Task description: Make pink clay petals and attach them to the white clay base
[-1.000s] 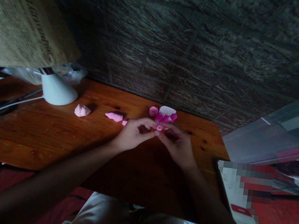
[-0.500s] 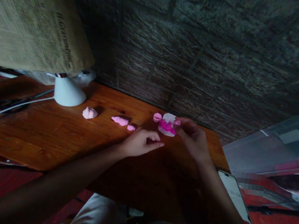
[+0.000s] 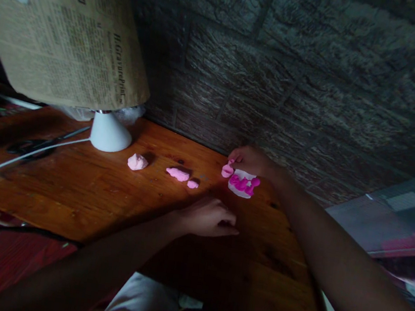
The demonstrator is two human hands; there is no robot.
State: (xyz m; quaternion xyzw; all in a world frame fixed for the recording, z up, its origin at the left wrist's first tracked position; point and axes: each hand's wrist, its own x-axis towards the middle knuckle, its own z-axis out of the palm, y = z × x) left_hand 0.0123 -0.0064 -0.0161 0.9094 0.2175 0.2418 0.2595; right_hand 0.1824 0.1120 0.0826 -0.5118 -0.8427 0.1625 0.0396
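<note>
pink piece (image 3: pixel 231 162) pinched in right fingers (image 3: pixel 237 154), near pink cup (image 3: pixel 227 172), left fingers (image 3: pixel 226 214) apart

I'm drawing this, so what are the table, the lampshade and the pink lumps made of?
Table: wood, slightly shiny, with grain and dark knots.
Lampshade: perhaps paper or printed cloth, matte, with newspaper-like print.
Pink lumps: maybe soft clay or dough, dull, with uneven, squashed-looking shapes.
</note>
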